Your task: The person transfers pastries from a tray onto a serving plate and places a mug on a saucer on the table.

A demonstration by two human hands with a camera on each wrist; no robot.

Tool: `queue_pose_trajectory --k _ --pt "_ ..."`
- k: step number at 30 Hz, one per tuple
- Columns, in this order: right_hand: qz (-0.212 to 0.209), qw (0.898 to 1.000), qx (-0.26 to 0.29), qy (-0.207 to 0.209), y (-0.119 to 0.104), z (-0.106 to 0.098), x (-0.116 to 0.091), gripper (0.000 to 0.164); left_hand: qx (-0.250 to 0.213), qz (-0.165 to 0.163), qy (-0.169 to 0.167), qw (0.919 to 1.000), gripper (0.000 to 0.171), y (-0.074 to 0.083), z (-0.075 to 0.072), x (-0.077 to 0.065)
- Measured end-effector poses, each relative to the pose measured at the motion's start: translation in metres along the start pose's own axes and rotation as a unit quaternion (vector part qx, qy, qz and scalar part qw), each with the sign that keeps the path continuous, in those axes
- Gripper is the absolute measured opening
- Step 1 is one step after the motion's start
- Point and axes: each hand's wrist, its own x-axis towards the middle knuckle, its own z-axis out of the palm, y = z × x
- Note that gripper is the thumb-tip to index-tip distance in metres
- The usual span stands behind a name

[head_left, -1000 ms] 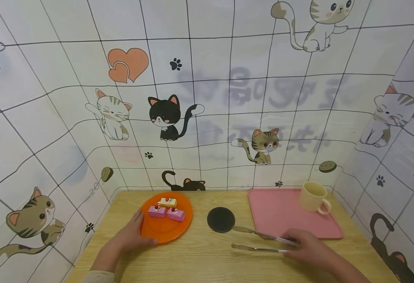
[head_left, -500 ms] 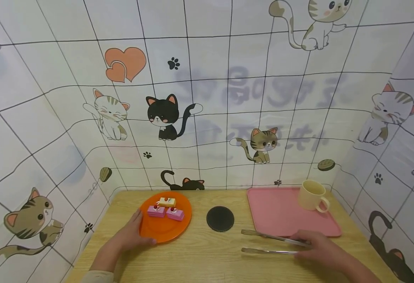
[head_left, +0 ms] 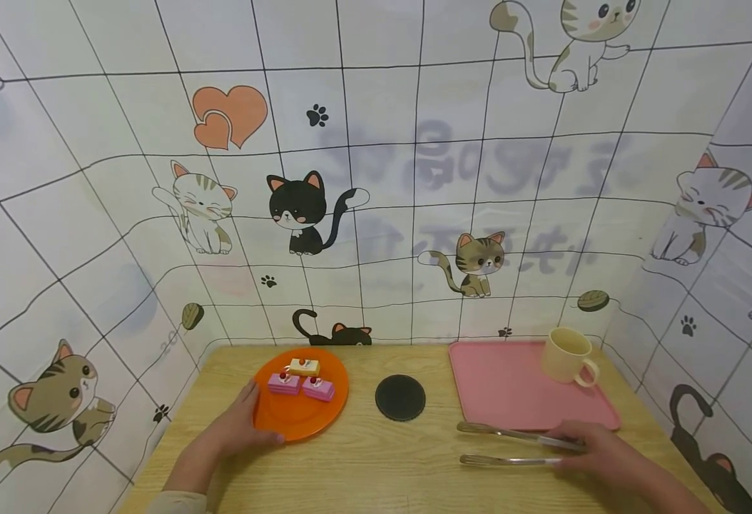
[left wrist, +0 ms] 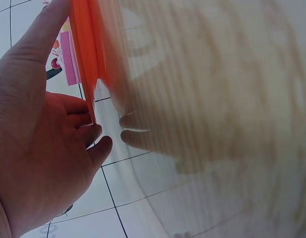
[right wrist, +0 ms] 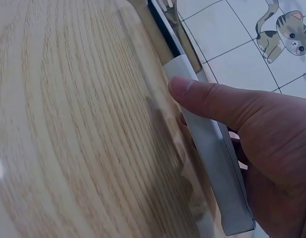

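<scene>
At the left of the table, my left hand (head_left: 235, 427) holds the near-left rim of an orange plate (head_left: 302, 420), thumb at the front and fingers along the side. Two pink toy cake slices (head_left: 318, 388) and a yellow one (head_left: 304, 368), topped with red cherries, sit on the plate. My right hand (head_left: 597, 455) grips silver tongs (head_left: 509, 433) with pale handles, their two arms spread apart and pointing left. Its thumb (right wrist: 202, 98) presses one handle in the right wrist view. Nothing is between the tong tips.
A black round mat (head_left: 400, 397) lies mid-table. Behind the tongs is a pink tray (head_left: 511, 385) bearing a pale yellow mug (head_left: 565, 355). A cat-printed sheet (head_left: 382, 214) encloses the back and sides of the wooden table (head_left: 363, 471).
My right hand has drawn the tongs to the right and slightly toward me, away from the black mat. The left hand, plate and cake slices have not moved.
</scene>
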Motion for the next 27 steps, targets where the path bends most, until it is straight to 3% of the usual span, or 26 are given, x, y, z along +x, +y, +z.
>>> queue_pose_trajectory --k 5,27 --pt "0.028 0.999 0.011 -0.017 0.005 -0.004 -0.006 0.032 0.009 0.002 -0.001 1.0000 0.142 0.001 0.001 0.000" --pt "-0.006 1.000 0.022 -0.021 0.022 -0.022 -0.018 0.028 -0.004 0.008 -0.003 1.0000 0.143 0.002 -0.001 0.001"
